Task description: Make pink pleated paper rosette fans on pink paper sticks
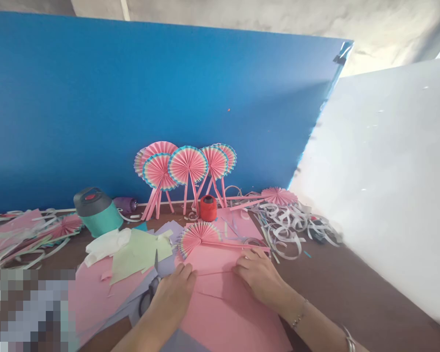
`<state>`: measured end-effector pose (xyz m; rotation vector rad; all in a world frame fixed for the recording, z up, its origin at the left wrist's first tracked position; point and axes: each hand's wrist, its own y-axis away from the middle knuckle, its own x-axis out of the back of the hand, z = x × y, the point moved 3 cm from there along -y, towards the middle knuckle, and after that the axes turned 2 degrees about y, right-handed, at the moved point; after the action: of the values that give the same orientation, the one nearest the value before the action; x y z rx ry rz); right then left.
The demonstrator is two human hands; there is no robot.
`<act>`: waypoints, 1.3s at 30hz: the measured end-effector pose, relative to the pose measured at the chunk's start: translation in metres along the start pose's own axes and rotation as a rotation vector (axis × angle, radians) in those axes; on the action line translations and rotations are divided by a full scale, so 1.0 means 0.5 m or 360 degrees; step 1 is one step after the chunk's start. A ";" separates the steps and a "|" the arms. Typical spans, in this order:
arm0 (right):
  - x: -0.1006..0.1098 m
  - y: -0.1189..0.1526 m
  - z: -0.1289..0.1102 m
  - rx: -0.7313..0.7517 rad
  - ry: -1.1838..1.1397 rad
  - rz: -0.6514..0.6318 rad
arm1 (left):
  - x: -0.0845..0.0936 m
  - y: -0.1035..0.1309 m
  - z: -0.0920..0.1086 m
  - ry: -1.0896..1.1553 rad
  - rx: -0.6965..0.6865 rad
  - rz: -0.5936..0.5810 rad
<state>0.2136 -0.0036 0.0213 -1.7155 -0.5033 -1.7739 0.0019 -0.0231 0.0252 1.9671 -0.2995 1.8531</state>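
A pink sheet of paper (212, 261) with a fold line across it lies in front of me, on top of more pink paper (238, 318). My left hand (176, 291) grips the sheet's left edge with its fingers closed. At the right edge, my right hand (260, 276) pinches the same sheet, a bracelet round its wrist. Just beyond the sheet rests a round pleated paper fan (200, 237), pink with a pale rim, its pink stick pointing right past my right fingertips. Scissors (145, 299) with dark handles lie beside my left hand, partly hidden by it.
Several finished fans (188, 168) lean against the blue partition (132, 98). A red tape roll (208, 209) and a teal container (100, 215) stand on the table. Curled paper strips (289, 225) heap at right, and paper scraps (139, 249) at left. A white panel (388, 171) borders the right side.
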 end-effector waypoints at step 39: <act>0.003 0.016 0.029 -0.0310 -0.0667 0.0086 | -0.024 -0.002 0.013 -0.0045 -0.0051 0.0050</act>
<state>0.2298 0.0000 0.0227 -2.2328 -0.4630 -1.4643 0.0070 -0.0264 0.0130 1.9795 -0.3682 1.8299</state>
